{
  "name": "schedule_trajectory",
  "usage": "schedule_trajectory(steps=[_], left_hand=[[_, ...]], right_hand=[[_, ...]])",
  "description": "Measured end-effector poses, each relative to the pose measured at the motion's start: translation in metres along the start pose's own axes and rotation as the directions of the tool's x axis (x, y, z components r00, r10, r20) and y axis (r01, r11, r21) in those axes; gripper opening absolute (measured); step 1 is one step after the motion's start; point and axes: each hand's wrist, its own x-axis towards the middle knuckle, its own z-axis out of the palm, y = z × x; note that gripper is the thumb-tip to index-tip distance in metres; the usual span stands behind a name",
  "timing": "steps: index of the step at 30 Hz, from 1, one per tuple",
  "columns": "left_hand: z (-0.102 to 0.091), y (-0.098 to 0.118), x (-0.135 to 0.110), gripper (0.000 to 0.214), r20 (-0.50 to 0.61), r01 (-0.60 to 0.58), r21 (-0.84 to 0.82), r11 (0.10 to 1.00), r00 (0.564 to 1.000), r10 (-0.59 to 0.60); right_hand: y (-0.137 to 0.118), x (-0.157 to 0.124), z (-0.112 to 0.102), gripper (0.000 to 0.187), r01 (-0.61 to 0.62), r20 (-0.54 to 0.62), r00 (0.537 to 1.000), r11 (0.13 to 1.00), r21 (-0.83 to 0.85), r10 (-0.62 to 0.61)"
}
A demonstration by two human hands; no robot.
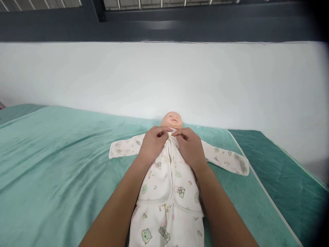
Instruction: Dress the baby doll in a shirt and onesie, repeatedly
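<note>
A baby doll (171, 119) lies on its back, its head against the white wall. It wears a white baby jacket (158, 181) printed with small bears, the long sleeves stretched out to both sides. Matching trousers (151, 230) cover its legs. At the collar, just below the chin, my left hand (155, 143) pinches the jacket's left-hand front edge. Opposite it, my right hand (189, 145) has its fingers closed on the other edge. Between the fingertips a small pale fastener (170, 133) shows, partly hidden. Below the hands, the two front edges run side by side.
A light green blanket (64, 164) with soft folds lies under the doll. Darker green quilted bedding (277, 178) shows at the right. Behind stands a white wall (164, 75), topped by a dark metal frame (164, 29) with bars.
</note>
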Motion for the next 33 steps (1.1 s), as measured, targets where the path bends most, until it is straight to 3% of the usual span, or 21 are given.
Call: schedule_trajectory(steps=[4,7,12,16,24,29,33], left_hand=[[0.001,-0.006,-0.004,0.034,-0.018,-0.144,0.222,0.964,0.988,0.151],[0.002,-0.008,-0.004,0.037,-0.007,-0.177,0.332,0.926,0.982,0.190],[0.002,-0.008,-0.002,0.034,-0.018,-0.122,0.228,0.966,0.991,0.130],[0.000,-0.009,-0.009,0.032,-0.048,-0.202,0.198,0.959,0.975,0.215],[-0.011,-0.012,-0.049,0.022,-0.132,-0.350,0.108,0.931,0.923,0.362],[-0.010,-0.013,-0.050,0.022,-0.079,-0.352,0.141,0.925,0.928,0.365],[-0.010,-0.013,-0.046,0.022,-0.061,-0.342,0.116,0.932,0.934,0.351]], right_hand=[[0.001,-0.001,0.000,0.027,0.034,-0.028,0.999,0.999,-0.033,-0.035],[-0.001,-0.003,0.000,0.029,0.060,-0.041,0.997,0.995,-0.077,-0.064],[-0.003,-0.005,-0.001,0.036,0.166,0.036,0.986,0.971,-0.173,-0.162],[-0.004,-0.012,-0.004,0.034,0.242,0.097,0.969,0.946,-0.214,-0.226],[-0.011,-0.053,-0.004,0.041,0.248,0.158,0.964,0.939,-0.239,-0.215],[-0.007,-0.072,-0.005,0.041,0.178,0.101,0.981,0.972,-0.155,-0.164],[-0.010,-0.074,-0.004,0.028,0.144,-0.095,0.983,0.978,-0.150,-0.159]])
